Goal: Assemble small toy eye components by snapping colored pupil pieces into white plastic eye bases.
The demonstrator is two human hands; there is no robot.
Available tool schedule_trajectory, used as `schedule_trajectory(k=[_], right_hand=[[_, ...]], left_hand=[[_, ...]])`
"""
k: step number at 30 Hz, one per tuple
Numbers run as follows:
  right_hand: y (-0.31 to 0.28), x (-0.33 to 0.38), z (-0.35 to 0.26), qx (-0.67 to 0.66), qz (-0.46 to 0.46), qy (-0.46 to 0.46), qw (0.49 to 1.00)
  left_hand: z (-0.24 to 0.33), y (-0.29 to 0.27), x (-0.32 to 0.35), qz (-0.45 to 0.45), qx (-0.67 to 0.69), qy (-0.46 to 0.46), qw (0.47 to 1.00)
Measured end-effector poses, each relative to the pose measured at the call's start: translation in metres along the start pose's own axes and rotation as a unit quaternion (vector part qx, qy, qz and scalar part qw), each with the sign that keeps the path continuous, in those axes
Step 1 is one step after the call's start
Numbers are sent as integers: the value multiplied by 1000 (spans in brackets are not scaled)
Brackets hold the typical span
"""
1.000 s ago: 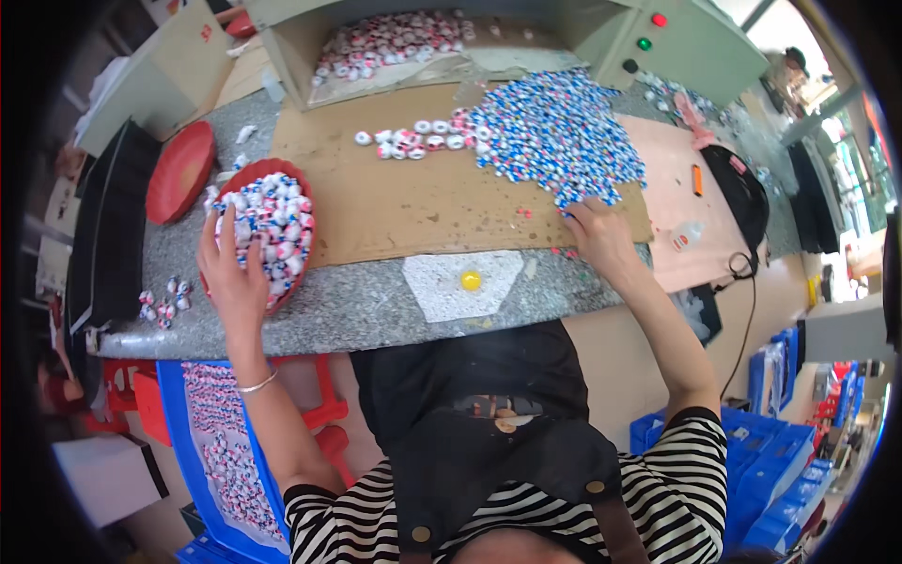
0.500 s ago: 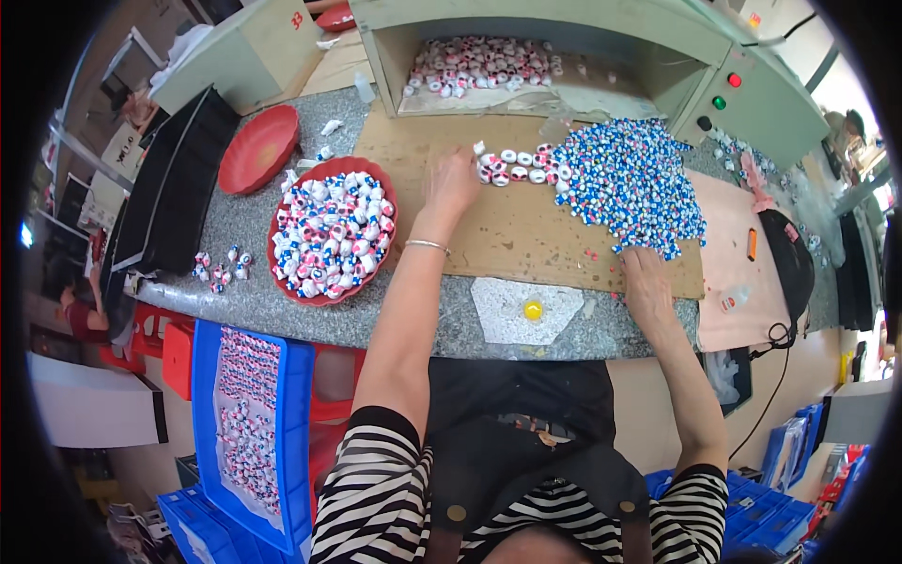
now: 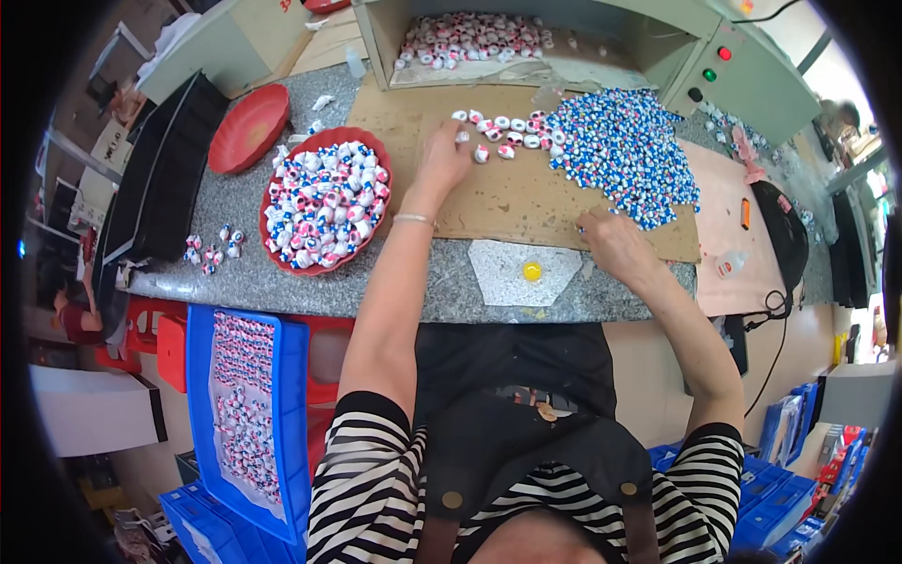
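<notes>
My left hand [image 3: 443, 162] is at the left end of a loose row of small round white pieces with pink and dark patches [image 3: 517, 125]. Its fingers close on a small white piece [image 3: 461, 137], partly covered by the fingertips. Two patched pieces [image 3: 482, 153] lie just right of it. My right hand [image 3: 617, 242] is held near the cardboard's front edge, fingers bent together; whatever they hold is too small to make out. Beyond it spreads a big heap of tiny blue, white and pink pieces [image 3: 625, 155].
Left of my arm stands a red bowl [image 3: 382, 202] full of white, blue and pink figures, with another red bowl [image 3: 249, 127] behind. A cardboard sheet [image 3: 507, 202] covers the worktop. A yellow disc [image 3: 533, 272] lies in front; a blue crate [image 3: 295, 404] is lower left.
My right hand has drawn left and nearer, away from the heap's edge, its fingers now bent together. Near my left hand, the patched pieces at the row's left end lie farther apart.
</notes>
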State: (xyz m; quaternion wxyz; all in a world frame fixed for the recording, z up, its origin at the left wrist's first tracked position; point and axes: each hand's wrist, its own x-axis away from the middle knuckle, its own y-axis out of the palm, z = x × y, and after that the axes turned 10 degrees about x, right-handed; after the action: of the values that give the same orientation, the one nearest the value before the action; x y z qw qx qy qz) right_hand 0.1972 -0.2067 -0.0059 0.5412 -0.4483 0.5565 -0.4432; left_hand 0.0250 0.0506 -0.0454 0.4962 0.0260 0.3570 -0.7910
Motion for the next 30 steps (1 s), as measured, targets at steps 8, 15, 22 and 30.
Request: schedule_trajectory(k=[8, 15, 22, 30], right_hand=[[-5, 13, 5, -110, 36, 51, 992], [-24, 7, -53, -186, 14, -46, 981], [-19, -4, -63, -54, -43, -150, 986], [-26, 4, -65, -78, -17, -118, 990]], left_hand=[[51, -42, 146, -22, 670, -305, 676], [61, -59, 191, -32, 623, -245, 742], [79, -62, 191, -32, 562, -206, 800], [85, -41, 194, -28, 508, -203, 836]])
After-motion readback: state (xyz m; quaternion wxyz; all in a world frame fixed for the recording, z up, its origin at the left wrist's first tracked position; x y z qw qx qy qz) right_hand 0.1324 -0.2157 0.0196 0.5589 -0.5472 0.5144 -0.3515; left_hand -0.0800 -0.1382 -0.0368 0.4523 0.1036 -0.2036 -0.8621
